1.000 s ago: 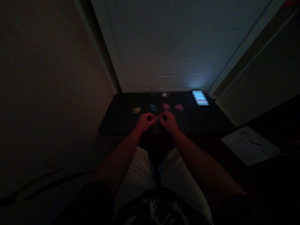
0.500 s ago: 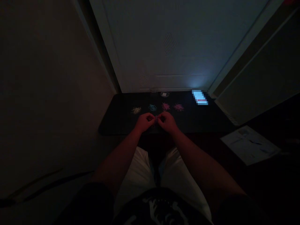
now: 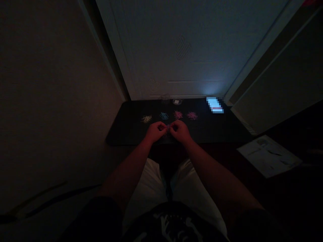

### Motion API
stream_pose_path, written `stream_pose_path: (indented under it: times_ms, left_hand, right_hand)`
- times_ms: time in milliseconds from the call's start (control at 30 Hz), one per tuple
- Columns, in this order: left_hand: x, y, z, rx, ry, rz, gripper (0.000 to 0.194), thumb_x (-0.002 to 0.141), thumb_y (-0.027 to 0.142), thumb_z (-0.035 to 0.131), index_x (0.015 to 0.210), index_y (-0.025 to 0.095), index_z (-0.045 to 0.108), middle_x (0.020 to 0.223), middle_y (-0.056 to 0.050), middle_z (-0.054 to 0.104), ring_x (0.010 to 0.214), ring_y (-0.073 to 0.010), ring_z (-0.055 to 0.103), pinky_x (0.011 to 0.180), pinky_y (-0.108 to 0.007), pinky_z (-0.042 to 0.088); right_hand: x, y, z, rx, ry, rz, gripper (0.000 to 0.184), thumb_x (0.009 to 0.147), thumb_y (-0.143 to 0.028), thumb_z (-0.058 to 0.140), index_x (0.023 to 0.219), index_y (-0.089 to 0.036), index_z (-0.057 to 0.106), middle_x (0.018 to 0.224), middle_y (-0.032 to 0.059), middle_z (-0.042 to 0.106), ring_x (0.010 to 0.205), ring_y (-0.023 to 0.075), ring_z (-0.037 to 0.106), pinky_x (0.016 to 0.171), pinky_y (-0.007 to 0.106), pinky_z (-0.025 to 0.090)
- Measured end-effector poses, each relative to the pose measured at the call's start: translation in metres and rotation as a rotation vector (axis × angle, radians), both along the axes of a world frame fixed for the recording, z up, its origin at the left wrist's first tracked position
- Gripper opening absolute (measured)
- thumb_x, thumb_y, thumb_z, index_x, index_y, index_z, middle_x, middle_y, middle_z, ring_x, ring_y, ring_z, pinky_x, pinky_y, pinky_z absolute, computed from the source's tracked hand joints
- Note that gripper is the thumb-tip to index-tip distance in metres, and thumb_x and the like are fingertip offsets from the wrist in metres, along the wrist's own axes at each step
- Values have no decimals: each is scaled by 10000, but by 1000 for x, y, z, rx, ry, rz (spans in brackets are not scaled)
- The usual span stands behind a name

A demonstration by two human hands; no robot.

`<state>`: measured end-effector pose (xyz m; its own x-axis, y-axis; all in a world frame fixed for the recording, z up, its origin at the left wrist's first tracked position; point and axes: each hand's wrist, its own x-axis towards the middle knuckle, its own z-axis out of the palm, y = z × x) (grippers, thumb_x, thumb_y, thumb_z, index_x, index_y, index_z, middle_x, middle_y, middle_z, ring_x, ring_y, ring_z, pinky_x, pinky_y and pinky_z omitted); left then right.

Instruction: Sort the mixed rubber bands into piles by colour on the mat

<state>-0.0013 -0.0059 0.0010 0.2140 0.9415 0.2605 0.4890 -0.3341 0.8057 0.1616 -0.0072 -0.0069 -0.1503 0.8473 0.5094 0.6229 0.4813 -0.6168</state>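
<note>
In dim light, my left hand (image 3: 155, 131) and my right hand (image 3: 180, 130) meet near the front edge of a dark low table (image 3: 214, 131). Thumb and forefinger of each are pinched together. Between the fingertips shows a bit of small purplish strands (image 3: 168, 126), too dark to name exactly. Just beyond the hands lie separate little heaps of thin stick-like pieces: a pale yellow heap (image 3: 146, 118), a blue heap (image 3: 164, 116), a pink heap (image 3: 178, 115) and a pinkish-purple heap (image 3: 192, 115).
A clear round container (image 3: 165, 98) and a clear round lid-like piece with a white label (image 3: 177, 102) stand at the table's back edge. A lit phone (image 3: 215, 105) lies at the back right. Behind rises a white door-like panel (image 3: 156, 43); a pale sheet (image 3: 270, 156) lies lower right.
Both hands stay nearly in place, still pinched together, with only a slight shift of the fingers. The heaps look the same.
</note>
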Motion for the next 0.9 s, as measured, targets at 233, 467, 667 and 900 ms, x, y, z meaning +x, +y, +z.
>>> stream_pose_path:
  times_ms: [233, 467, 667, 900]
  left_hand:
    - [0, -1, 1, -15, -15, 1, 169, 713, 311, 592, 744, 147, 614, 685, -9, 634, 589, -99, 543, 569, -215, 435]
    - [0, 0, 1, -6, 3, 16, 164, 719, 306, 581, 742, 146, 612, 694, -13, 631, 622, -106, 549, 590, -221, 438]
    - [1, -1, 2, 8, 6, 17, 142, 707, 283, 586, 736, 147, 616, 691, -11, 629, 612, -104, 539, 588, -222, 439]
    - [0, 0, 0, -7, 10, -14, 149, 711, 289, 577, 747, 151, 621, 675, -2, 624, 599, -102, 535, 589, -222, 436]
  right_hand:
    - [0, 0, 0, 8, -15, -10, 22, 698, -201, 543, 688, -192, 560, 693, 28, 549, 699, 169, 497, 668, 298, 395]
    - [0, 0, -1, 12, -21, -25, 22, 694, -184, 536, 694, -187, 558, 698, 27, 547, 703, 169, 501, 673, 299, 396]
    - [0, 1, -2, 26, -24, -18, 36, 705, -197, 521, 678, -194, 544, 692, 28, 543, 695, 169, 495, 669, 298, 392]
    - [0, 1, -1, 25, -53, -2, 44, 713, -196, 497, 684, -201, 530, 698, 33, 539, 707, 177, 488, 678, 301, 387]
